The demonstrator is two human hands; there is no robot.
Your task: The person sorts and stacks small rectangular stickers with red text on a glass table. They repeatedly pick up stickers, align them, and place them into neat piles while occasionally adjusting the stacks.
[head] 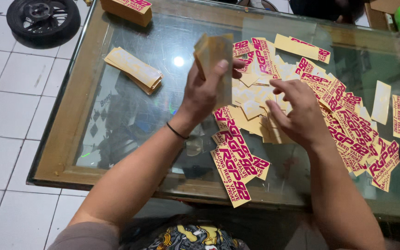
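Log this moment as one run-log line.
left hand: holds sticker stack raised | right hand: over loose stickers, not gripping | surface: glass table

Both bare forearms reach forward from the lower edge of the view over the glass tabletop (130,99). The left hand (204,90) is raised above the glass, wrist bent back, fingers and thumb closed in a pinch, a thin black band around the wrist. The right hand (297,111) hovers lower, just to its right, palm down, fingers (281,85) loosely curled and spread, gripping nothing.
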